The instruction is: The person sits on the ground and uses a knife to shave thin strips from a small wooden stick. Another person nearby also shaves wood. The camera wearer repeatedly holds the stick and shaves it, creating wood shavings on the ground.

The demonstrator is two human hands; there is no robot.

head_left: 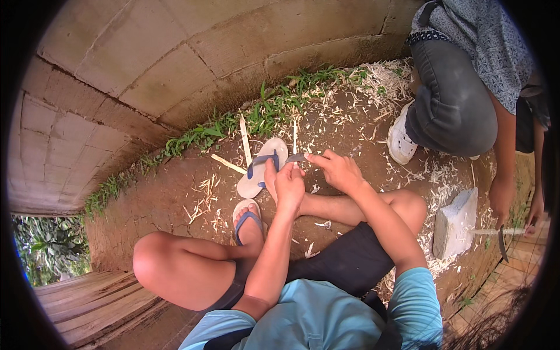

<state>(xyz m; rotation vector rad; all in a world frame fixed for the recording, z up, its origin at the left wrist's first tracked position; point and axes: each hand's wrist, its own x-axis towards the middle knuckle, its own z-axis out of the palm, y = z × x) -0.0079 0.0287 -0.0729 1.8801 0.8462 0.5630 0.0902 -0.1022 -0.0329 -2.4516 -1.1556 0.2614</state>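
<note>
Left hand (290, 188) closed around a thin pale stick (294, 143), right hand (338, 169) pinching a small curved blade (296, 157) against it — the two hands almost touching. Just beyond the left hand lies a pale flip-flop (262, 169). Bare dirt (175, 192) opens left of the hands, edged by grass (262, 114) — right of them a grey stone block (455, 224) and a crouching person (461, 99)

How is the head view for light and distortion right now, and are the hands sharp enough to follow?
Head view: even daylight, soft shadows, no glare. Fisheye bends the block wall and the plank floor toward the dark rim. The left hand and right hand sit near centre and read sharp, with the thin blade between them small but visible. The foliage at the left edge is softer.
</note>
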